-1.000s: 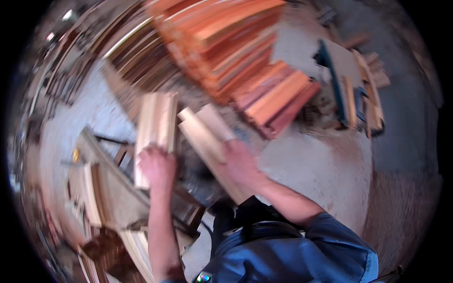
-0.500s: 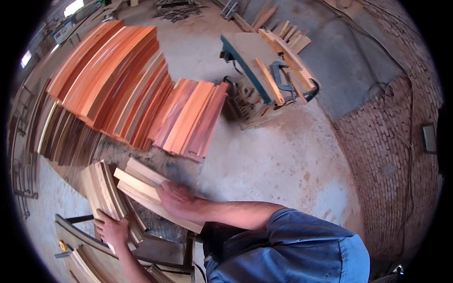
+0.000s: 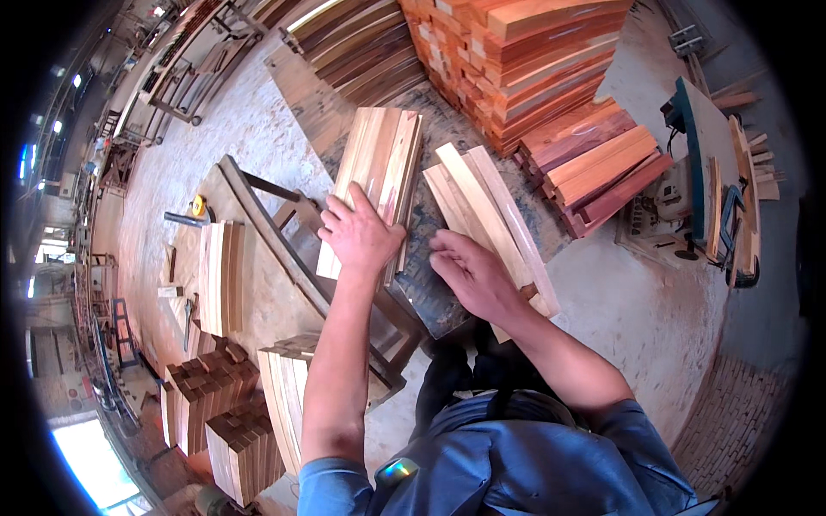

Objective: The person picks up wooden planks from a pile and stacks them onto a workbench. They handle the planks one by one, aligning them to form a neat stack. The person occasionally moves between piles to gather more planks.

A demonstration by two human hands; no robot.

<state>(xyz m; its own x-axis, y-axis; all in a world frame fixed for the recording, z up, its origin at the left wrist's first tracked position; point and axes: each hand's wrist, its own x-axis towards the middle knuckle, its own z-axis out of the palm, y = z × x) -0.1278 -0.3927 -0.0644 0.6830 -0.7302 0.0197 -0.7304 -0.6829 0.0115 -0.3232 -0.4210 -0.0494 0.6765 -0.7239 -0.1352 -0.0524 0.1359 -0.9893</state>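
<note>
Your left hand lies palm down on a stack of pale boards, with its fingers spread apart. Your right hand is at the other pale boards, a little to the right. Its fingers are curled in, but I cannot tell if they grip any wood. Both piles of pale boards sit on a dark, dirty sheet, with a gap between them.

Just past the right pile is a low stack of red and orange boards. Far behind it stands a tall orange stack, and brown boards are to the left of that.

On your left is a tabletop with a bent edge. It has more pale wood and a yellow tape measure on it. Near you on the left are piles of short blocks with dark ends. Far to the right is a table with a blue-green edge.
</note>
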